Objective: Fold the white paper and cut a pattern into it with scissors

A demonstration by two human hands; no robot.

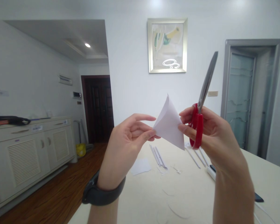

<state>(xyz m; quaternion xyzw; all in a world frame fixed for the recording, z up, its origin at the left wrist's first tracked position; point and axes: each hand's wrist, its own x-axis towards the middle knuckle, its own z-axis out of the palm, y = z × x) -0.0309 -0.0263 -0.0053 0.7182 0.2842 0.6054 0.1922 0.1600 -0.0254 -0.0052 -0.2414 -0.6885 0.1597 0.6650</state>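
Left hand (130,137) and right hand (211,130) hold folded paper (170,126) between them: left thumb and fingers pinch its left corner, right thumb and fingertips its right edge. Red scissors (203,96) rise from the right hand. Farther off, paper sticks (158,157) lie on the table (140,202).

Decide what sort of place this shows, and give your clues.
Probably a room in a home: a framed picture hangs on the wall, a long cabinet stands at left, and a dark door is beyond it.
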